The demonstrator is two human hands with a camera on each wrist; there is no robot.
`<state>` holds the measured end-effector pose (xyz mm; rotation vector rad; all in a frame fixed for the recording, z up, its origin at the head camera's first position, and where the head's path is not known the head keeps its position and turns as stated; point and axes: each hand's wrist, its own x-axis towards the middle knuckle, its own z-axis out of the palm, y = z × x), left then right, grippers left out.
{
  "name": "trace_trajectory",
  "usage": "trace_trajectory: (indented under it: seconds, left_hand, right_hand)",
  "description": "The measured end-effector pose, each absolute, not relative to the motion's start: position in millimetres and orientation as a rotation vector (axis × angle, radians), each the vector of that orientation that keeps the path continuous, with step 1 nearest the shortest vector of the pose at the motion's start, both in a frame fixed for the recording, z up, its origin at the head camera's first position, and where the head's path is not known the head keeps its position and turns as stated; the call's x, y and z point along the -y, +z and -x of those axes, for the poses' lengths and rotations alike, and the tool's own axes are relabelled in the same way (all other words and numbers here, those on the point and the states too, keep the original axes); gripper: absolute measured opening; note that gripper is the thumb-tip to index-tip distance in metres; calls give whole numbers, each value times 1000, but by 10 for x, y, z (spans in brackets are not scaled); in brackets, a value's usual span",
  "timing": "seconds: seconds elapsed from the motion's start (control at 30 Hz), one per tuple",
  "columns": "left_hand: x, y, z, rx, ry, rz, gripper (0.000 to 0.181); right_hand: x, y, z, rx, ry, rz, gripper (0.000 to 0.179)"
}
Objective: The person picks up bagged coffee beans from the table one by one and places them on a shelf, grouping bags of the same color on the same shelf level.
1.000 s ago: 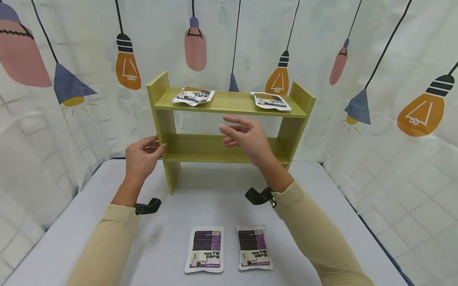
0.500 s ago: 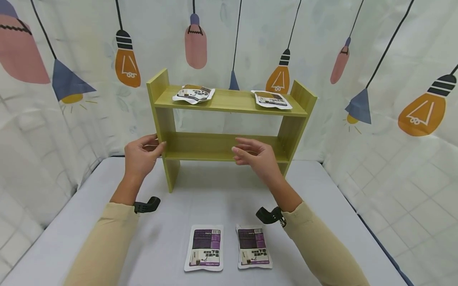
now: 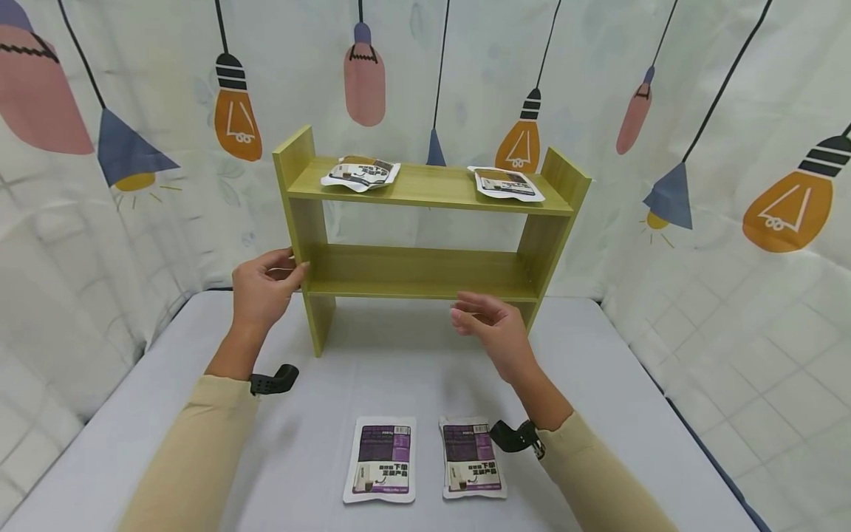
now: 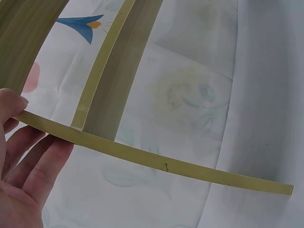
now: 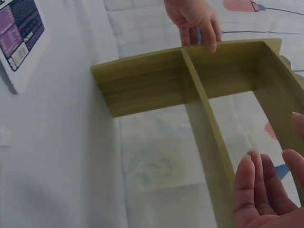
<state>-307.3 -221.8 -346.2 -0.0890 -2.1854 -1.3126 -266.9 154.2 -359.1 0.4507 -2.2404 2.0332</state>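
While the left hand [image 3: 262, 292] pinches the shelf [image 3: 412, 270] by one side, the right hand [image 3: 495, 332] hangs near, thumb and fingers apart; two pouches [image 3: 381, 458] [image 3: 473, 458] bear bold Chinese characters.

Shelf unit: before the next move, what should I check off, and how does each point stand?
1. Shelf standing on the table: ok.
2. Left hand gripping the left side panel: ok, thumb and fingers on opposite faces.
3. Right hand unoccupied: ok, it holds nothing.
4. Left upper pouch and right upper pouch lying inside the top board's front edge: ok.
5. Right hand on the left table pouch or right table pouch: not ok, it touches neither.
6. Right side panel foot firmly down: cannot tell, the right arm hides it.
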Motion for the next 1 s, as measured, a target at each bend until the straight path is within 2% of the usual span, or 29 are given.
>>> trace_trajectory:
  seconds: [1.0]
  left_hand:
    - [2217, -3468, 3079, 2192, -1309, 85, 46]
  right_hand:
    - [-1724, -4323, 2342, 2363, 2053, -183, 40]
